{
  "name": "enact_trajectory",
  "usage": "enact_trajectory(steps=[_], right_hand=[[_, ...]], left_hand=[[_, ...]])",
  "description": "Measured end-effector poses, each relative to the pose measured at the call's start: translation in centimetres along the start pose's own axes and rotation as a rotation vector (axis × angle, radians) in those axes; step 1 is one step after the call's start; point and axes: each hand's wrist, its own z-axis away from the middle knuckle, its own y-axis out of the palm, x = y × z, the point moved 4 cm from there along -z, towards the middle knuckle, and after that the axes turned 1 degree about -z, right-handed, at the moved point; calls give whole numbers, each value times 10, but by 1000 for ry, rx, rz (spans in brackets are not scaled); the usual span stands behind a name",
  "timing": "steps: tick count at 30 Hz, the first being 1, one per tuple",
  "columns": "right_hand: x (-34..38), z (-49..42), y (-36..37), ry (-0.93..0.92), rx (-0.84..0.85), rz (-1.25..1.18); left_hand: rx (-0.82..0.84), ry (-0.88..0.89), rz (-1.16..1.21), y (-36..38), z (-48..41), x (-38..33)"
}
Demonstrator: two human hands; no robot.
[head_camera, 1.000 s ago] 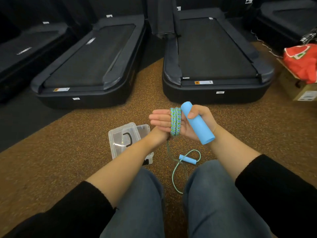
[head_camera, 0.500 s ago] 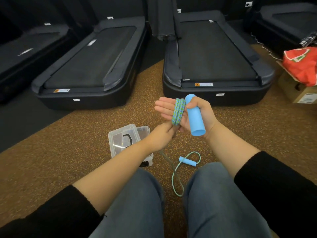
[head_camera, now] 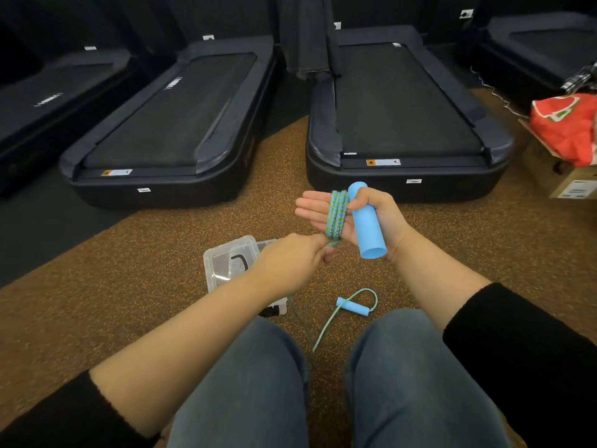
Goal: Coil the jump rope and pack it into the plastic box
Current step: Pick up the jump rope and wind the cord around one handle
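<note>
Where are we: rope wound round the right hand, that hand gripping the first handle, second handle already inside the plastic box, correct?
Not quite: the head view shows the second handle on the carpet near the plastic box, not inside it. The rope is wound round the right hand, which grips the first handle.

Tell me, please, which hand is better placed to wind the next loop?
Probably the left hand: it pinches the rope just below the coil, while the right hand holds the handle and coil.
</note>
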Motion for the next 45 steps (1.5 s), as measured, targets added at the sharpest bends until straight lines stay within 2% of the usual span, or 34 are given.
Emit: enact_trajectory(steps=[17, 22, 30, 33, 38, 41, 45], right_hand=[[-9, 2, 3, 14, -111, -47], [-15, 1, -1, 85, -173, 70], [-27, 4, -7, 178, -227, 186], [-30, 10, -3, 231, -270, 313], [-29, 14, 2, 192, -329, 243], [-29, 9, 0, 174, -288, 242], [-27, 9, -1, 150, -246, 117]], left_hand=[[-17, -4, -299, 7, 6, 15], [-7, -15, -365, 9, 7, 17], [-17, 52, -313, -8, 12, 8], [-52, 55, -352, -18, 12, 4], [-60, 70, -334, -27, 13, 6], [-47, 131, -349, -27, 14, 9], [-1, 205, -412, -23, 15, 14]])
